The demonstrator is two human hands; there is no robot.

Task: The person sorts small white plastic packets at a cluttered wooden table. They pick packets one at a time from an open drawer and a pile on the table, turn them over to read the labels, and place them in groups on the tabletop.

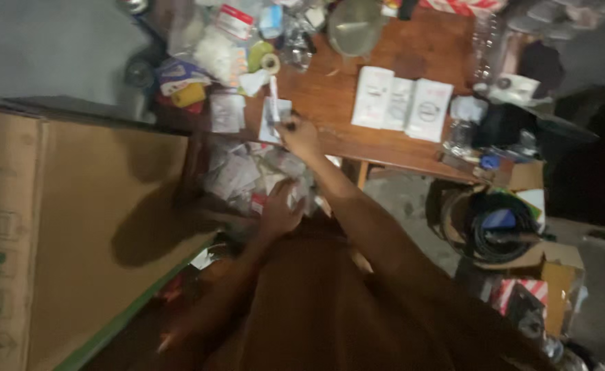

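The view is blurred. My right hand (299,136) reaches onto a wooden table (330,103), its fingers closed on a small dark object at the edge of a white packet (273,118). A thin white tube (273,88) lies just beyond that packet. Lower down, my left hand (278,209) is curled on a plastic packet at the near edge of a heap of clear and white plastic packets (237,172) below the table's front edge. Both of my sleeves are brown.
A large cardboard box (75,227) fills the left side. On the table lie three white flat packs (402,99), a tape roll (269,62), a round metal lid (354,27) and clutter. A box with a black cable coil (498,233) stands right.
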